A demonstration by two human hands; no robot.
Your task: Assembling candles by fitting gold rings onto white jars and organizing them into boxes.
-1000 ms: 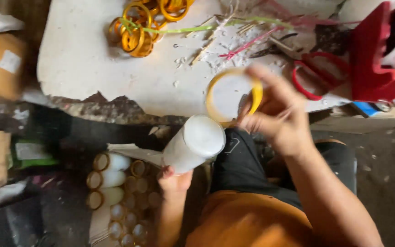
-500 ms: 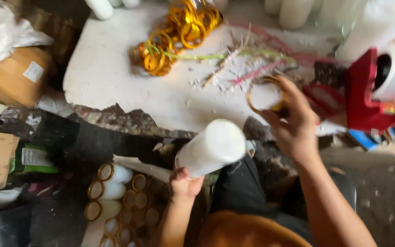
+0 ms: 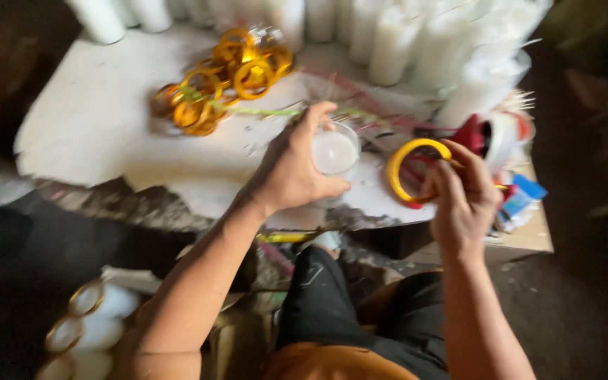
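My left hand [image 3: 293,169] is wrapped around a white candle in a clear glass [image 3: 335,152], held upright on the wax-splashed white tabletop [image 3: 93,119]. My right hand [image 3: 462,193] pinches a yellow ring [image 3: 411,167] just right of the candle, tilted toward me. The ring and the candle are apart. A heap of similar yellow and orange rings [image 3: 223,74] lies on the table behind my left hand.
A row of tall white candles [image 3: 388,35] stands along the far edge. A red tape dispenser [image 3: 490,137] sits at the right behind the ring. Thin coloured sticks [image 3: 276,111] lie mid-table. More ringed candles [image 3: 82,324] sit low at the left, near my knees.
My left hand has brought the candle up from my lap and set it upright on the table. My right hand with the ring has shifted right. The view has moved forward.
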